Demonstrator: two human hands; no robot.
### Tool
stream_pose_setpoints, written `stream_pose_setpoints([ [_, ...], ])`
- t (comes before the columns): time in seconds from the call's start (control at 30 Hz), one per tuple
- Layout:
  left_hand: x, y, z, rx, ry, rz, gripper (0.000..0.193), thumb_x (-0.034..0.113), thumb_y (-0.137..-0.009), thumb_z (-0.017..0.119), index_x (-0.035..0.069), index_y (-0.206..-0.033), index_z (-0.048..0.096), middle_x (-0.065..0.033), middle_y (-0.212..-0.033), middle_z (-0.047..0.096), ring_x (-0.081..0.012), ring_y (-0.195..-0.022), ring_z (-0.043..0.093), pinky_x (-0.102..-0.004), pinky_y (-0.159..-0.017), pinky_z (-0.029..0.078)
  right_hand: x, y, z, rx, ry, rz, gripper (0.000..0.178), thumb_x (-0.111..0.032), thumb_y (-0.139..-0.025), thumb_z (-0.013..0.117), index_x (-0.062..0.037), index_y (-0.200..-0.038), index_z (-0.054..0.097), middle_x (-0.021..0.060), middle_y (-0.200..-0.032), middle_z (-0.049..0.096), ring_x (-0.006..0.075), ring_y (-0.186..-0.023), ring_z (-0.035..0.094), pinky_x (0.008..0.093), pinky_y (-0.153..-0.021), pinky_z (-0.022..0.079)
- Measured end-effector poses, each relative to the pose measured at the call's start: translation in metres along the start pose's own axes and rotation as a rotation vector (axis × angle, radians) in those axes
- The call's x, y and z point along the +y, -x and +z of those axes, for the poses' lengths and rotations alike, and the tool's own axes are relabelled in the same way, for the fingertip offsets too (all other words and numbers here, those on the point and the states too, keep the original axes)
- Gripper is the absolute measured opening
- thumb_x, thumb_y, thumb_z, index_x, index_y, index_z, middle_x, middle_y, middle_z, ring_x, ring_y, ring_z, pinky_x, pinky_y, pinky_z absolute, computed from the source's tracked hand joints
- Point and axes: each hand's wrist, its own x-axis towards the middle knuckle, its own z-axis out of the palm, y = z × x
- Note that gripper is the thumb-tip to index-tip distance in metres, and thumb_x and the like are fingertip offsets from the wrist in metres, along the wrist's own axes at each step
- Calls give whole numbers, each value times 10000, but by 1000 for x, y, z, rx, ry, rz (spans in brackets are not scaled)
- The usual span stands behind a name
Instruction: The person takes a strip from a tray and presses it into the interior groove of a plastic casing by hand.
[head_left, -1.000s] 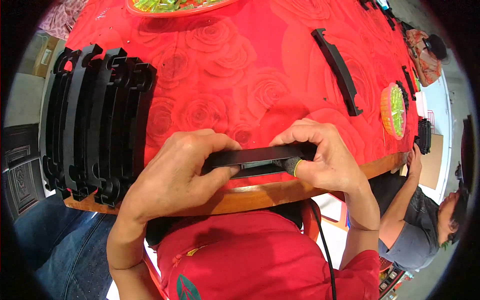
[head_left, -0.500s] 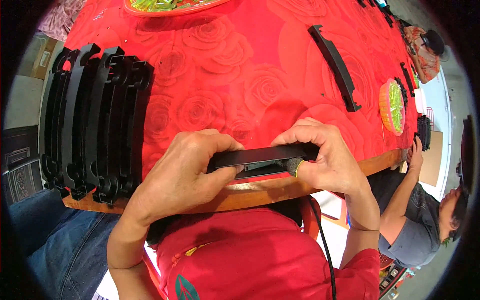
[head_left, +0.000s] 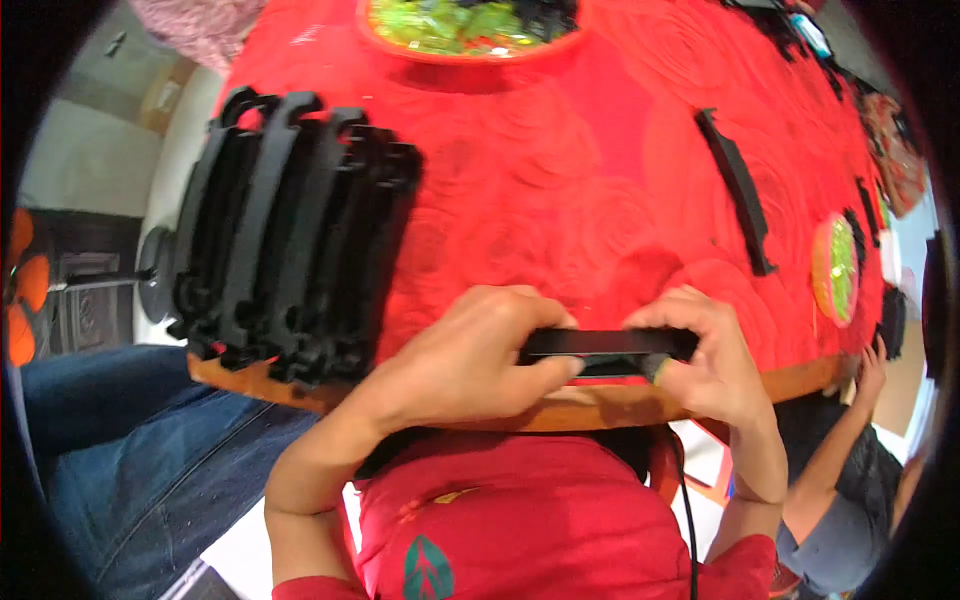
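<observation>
A long, hollow black plastic piece (head_left: 612, 343) is held level just over the table's near edge. My left hand (head_left: 480, 352) pinches its left end between thumb and fingers. Its right end sits in my right hand (head_left: 715, 352), fingers curled over the top and thumb pressed against the near side. A dark cover with a yellow edge is on that thumb. What lies inside the hollow is blurred. To the left, a stack of long black plastic pieces (head_left: 262, 225) with hooked ends lies side by side.
One single black bar (head_left: 738, 190) lies at the right on the red rose-patterned tablecloth (head_left: 540, 170). At the far side stands a red-rimmed basket (head_left: 470, 58) of yellow-green and black bits. A smaller basket (head_left: 822, 275) is at the right, near a co-worker's hand (head_left: 872, 372).
The view has swung left, so the table's things sit farther right and lower in it. Both hands keep their grip on the black piece, which looks slightly more level.
</observation>
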Motion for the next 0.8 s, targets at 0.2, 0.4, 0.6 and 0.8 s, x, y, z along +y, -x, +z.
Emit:
stream_pose_setpoints([
  [0.2,1,1,6,3,-27,-100,315,203,-875,764,-36,-1080,764,-251,-942,737,-407,-918,744,-469,-794,576,-3,1,2,-22,20,41,378,-67,-651,662,3,-1008,767,145,-845,702,307,-839,654,399,-795,497],
  [0.4,-1,2,5,5,-25,-45,302,207,-868,762,-11,-1075,777,-245,-927,747,-384,-878,760,-451,-769,583,0,3,0,-18,29,8,388,-80,-665,666,7,-1030,765,154,-892,723,329,-875,678,415,-822,522],
  [0.6,3,4,2,8,66,-138,288,142,-872,763,-25,-1105,773,-164,-898,759,-197,-830,738,-364,-757,575,-5,-1,-4,-51,-13,17,390,-130,-684,696,-6,-1044,781,88,-848,691,224,-839,603,347,-772,463],
  [0.8,2,2,1,-16,98,-161,267,95,-883,742,-35,-1116,768,-122,-898,748,-141,-848,709,-336,-757,569,-2,0,-5,-54,16,4,405,-127,-678,705,-16,-1059,783,79,-849,689,214,-838,602,352,-773,467],
])
